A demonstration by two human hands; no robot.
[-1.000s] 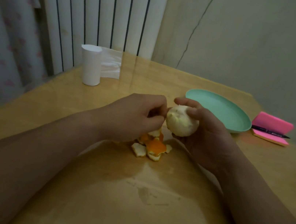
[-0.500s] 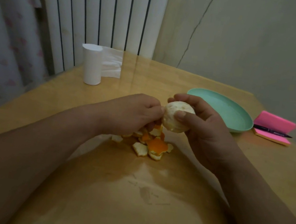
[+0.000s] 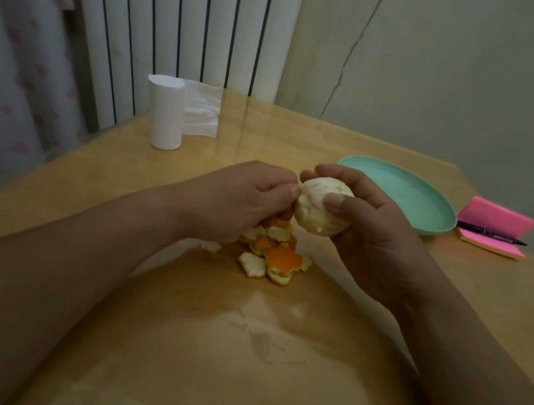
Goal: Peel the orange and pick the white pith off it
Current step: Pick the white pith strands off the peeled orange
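Centre frame: steadying the pith-coated orange (image 3: 318,210) in the curled right hand (image 3: 376,229) for pinching at its edge by the left hand (image 3: 242,198), above peel scraps (image 3: 279,259) on the desk (image 3: 267,376).

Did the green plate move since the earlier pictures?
No. The green plate lies as before, its right rim beside the pink notepad.

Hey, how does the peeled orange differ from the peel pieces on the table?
The orange is pale and whitish all over; the peel pieces show bright orange skin. The orange is one round ball held up in the right hand; the peel pieces lie in a small heap on the table. Both show some whitish pith.
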